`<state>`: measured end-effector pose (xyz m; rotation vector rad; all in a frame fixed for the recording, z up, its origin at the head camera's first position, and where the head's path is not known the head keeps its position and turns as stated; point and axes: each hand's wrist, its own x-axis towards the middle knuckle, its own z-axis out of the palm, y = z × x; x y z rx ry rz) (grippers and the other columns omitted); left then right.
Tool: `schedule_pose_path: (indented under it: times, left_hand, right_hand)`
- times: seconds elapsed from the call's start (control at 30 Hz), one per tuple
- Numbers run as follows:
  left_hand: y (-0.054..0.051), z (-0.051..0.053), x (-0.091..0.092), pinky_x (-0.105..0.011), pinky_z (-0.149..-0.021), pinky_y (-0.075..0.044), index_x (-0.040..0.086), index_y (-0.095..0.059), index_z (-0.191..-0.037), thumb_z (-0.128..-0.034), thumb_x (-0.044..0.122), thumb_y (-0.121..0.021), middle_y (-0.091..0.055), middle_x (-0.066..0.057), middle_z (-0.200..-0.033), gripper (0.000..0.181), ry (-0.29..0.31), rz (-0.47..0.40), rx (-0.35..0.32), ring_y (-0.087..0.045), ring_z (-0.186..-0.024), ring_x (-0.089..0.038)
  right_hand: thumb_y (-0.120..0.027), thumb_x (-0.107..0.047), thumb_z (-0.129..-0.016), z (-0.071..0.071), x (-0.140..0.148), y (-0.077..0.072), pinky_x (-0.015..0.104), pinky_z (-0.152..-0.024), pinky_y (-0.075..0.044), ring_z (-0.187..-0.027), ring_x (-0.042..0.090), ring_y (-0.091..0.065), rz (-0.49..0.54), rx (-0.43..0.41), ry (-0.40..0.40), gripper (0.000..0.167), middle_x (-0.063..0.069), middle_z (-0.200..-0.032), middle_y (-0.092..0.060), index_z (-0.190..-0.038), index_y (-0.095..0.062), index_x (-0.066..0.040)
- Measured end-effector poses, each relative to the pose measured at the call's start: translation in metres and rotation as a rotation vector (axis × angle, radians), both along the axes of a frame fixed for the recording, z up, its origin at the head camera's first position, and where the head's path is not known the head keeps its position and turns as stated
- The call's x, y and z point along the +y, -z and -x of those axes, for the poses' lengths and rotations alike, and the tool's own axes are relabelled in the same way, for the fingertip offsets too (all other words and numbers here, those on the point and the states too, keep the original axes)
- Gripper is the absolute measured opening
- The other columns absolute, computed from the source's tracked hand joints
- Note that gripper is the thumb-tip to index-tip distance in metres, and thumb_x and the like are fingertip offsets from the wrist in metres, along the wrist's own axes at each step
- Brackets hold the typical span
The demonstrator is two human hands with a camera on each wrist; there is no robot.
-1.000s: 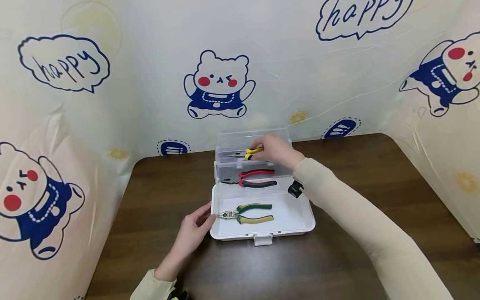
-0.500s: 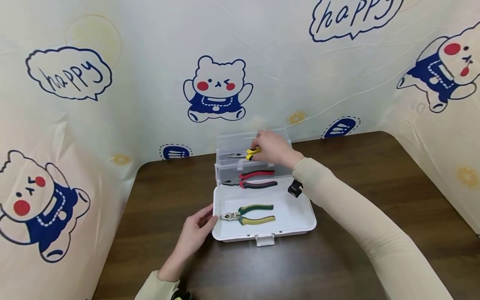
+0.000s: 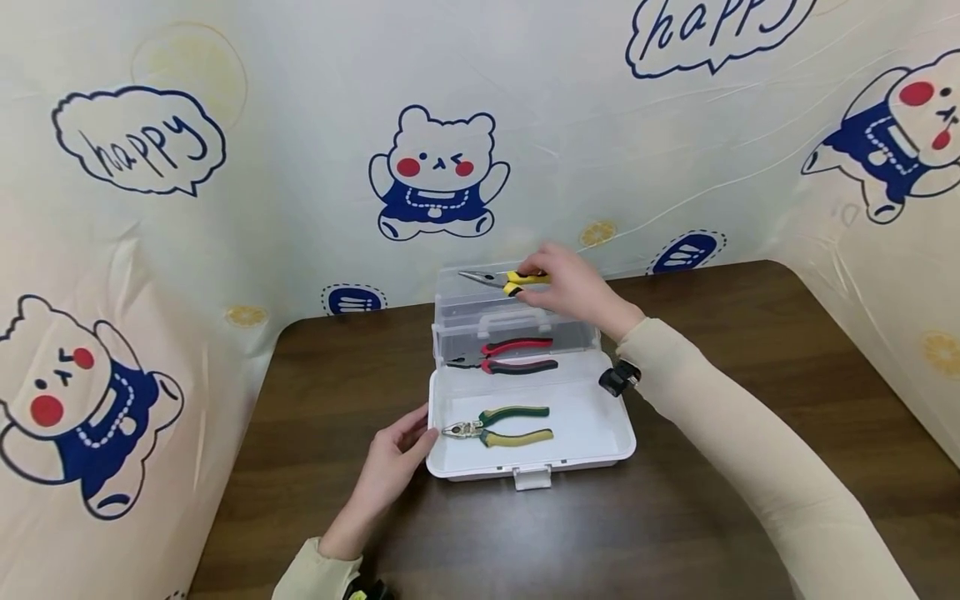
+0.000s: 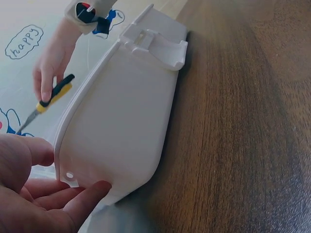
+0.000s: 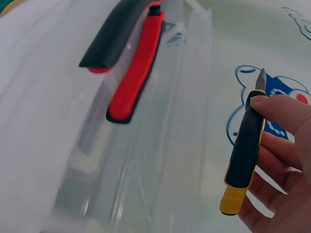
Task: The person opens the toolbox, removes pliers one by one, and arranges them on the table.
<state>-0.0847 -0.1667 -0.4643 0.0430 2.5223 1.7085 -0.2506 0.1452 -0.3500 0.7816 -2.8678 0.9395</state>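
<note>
Yellow-and-black long-nose pliers (image 3: 517, 282) are pinched by their handles in my right hand (image 3: 573, 285), raised above the clear lid (image 3: 459, 312) at the back of the toolbox. In the right wrist view the thumb presses one black handle (image 5: 244, 145). My left hand (image 3: 390, 458) grips the left wall of the white box (image 3: 592, 467), thumb at the rim and fingers on the outside in the left wrist view. Green-and-yellow pliers (image 3: 513, 439) lie in the white base. Red-and-black pliers (image 3: 519, 367) lie behind them, near the clear lid's hinge side.
The box stands open on a dark wood table (image 3: 337, 367), its white latch (image 3: 532, 478) hanging at the front. Behind the table is a printed curtain (image 3: 315, 167) with bears and "happy" bubbles.
My right hand has lifted the long-nose pliers up and slightly right, out of the lid area. The left hand keeps its hold on the box. The other pliers stay in place.
</note>
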Motion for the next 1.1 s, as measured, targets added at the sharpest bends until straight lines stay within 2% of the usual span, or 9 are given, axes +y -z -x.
schedule_pose_path:
  times: [0.17, 0.33, 0.57, 0.83, 0.97, 1.1]
  left_hand:
    - [0.001, 0.002, 0.0, -0.021, -0.09, -0.054, -0.001, -0.06, -0.144, -0.0995, 0.006, -0.069, -0.065, -0.021, -0.139, 0.046, -0.001, 0.005, -0.004, -0.067, -0.121, -0.034]
    - [0.003, 0.002, 0.0, -0.022, -0.091, -0.054, -0.001, -0.059, -0.145, -0.1001, 0.005, -0.068, -0.064, -0.021, -0.141, 0.046, -0.004, -0.021, -0.031, -0.067, -0.122, -0.034]
    - [0.003, -0.002, 0.0, -0.019, -0.09, -0.053, -0.003, -0.057, -0.146, -0.1007, 0.006, -0.068, -0.063, -0.023, -0.141, 0.047, 0.002, -0.047, -0.026, -0.066, -0.123, -0.035]
    - [0.003, -0.001, -0.001, -0.019, -0.091, -0.053, -0.001, -0.057, -0.147, -0.1013, 0.01, -0.068, -0.063, -0.021, -0.142, 0.048, 0.004, -0.043, -0.034, -0.066, -0.123, -0.033]
    - [0.003, -0.001, -0.001, -0.017, -0.091, -0.052, 0.0, -0.057, -0.147, -0.1014, 0.009, -0.068, -0.063, -0.021, -0.142, 0.048, 0.002, -0.042, -0.033, -0.066, -0.123, -0.033]
    - [0.002, -0.003, 0.0, -0.021, -0.092, -0.053, 0.0, -0.057, -0.147, -0.1016, 0.011, -0.069, -0.063, -0.02, -0.142, 0.048, -0.002, -0.034, -0.038, -0.066, -0.123, -0.032]
  right_hand:
    - [-0.08, -0.02, -0.093, -0.011, 0.02, -0.005, 0.043, -0.089, -0.051, -0.101, 0.028, -0.057, 0.081, -0.006, 0.039, 0.036, 0.012, -0.111, -0.059, -0.123, -0.072, -0.001]
    - [-0.08, -0.019, -0.094, -0.026, 0.051, 0.004, 0.043, -0.084, -0.048, -0.098, 0.029, -0.054, 0.118, 0.008, 0.081, 0.034, 0.013, -0.11, -0.058, -0.122, -0.072, -0.002]
    - [-0.081, -0.016, -0.092, -0.05, 0.102, 0.029, 0.047, -0.088, -0.049, -0.1, 0.029, -0.055, 0.143, 0.036, 0.232, 0.033, 0.014, -0.109, -0.057, -0.119, -0.072, 0.002]
    - [-0.08, -0.02, -0.093, -0.081, 0.162, 0.063, 0.028, -0.077, -0.041, -0.097, 0.034, -0.056, 0.105, 0.018, 0.413, 0.036, 0.019, -0.106, -0.057, -0.115, -0.069, 0.007]
    - [-0.078, -0.021, -0.094, -0.09, 0.19, 0.079, 0.033, -0.076, -0.041, -0.095, 0.034, -0.055, 0.065, -0.014, 0.491, 0.037, 0.022, -0.104, -0.058, -0.114, -0.069, 0.009]
    - [-0.076, -0.023, -0.095, -0.096, 0.216, 0.094, 0.039, -0.072, -0.041, -0.093, 0.037, -0.054, 0.039, -0.059, 0.562, 0.043, 0.028, -0.104, -0.06, -0.114, -0.067, 0.014]
